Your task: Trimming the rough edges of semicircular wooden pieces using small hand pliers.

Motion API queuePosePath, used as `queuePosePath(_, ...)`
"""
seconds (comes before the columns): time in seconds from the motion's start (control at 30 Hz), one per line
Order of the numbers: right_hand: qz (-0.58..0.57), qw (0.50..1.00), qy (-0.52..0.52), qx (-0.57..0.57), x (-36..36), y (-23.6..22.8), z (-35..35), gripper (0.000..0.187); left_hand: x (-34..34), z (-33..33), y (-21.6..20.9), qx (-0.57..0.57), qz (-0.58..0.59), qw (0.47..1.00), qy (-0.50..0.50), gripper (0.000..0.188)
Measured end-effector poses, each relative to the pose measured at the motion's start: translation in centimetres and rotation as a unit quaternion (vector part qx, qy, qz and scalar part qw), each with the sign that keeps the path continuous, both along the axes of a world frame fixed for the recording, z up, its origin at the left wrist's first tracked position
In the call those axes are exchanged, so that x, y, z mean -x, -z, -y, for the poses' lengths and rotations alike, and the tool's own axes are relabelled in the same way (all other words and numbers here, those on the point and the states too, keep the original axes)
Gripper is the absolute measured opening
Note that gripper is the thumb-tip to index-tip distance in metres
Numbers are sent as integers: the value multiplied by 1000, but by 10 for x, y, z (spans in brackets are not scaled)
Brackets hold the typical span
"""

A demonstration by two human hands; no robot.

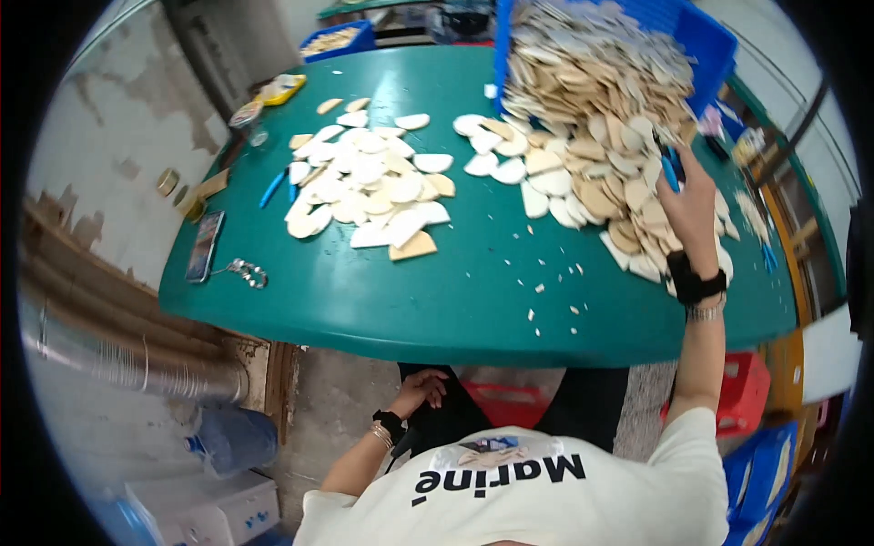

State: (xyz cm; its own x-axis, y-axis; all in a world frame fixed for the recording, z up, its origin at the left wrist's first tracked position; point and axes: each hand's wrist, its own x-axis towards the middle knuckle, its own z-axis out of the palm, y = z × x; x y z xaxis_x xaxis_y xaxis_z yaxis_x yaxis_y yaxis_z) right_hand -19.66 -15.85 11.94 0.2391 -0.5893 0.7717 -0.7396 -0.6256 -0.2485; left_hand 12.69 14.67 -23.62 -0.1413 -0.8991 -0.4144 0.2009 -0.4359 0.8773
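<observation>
R hand point(689, 205): up on the tan wooden pieces pile point(601, 136) spilling from the blue crate point(706, 36) – fingers curled round a blue tool point(671, 170).
L hand point(421, 391): below the green table point(455, 291) edge, on lap – fingers loosely bent, holding nothing.
White pieces point(369, 187): separate heap, table centre-left.
Phone point(204, 246): near left edge w/ keys point(248, 271).

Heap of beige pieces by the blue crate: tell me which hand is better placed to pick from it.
Probably the right hand: it is on the heap by the blue crate. The left hand is below the table edge, at the lap.
</observation>
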Motion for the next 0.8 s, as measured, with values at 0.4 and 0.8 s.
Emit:
queuePosePath(0.4,-37,929,248,-273,163,90,-64,48,48,14,-119,26,196,960,196,19)
queuePosePath(0.8,-28,923,226,-311,157,118,-71,35,103,67,-262,257,262,900,236,18)
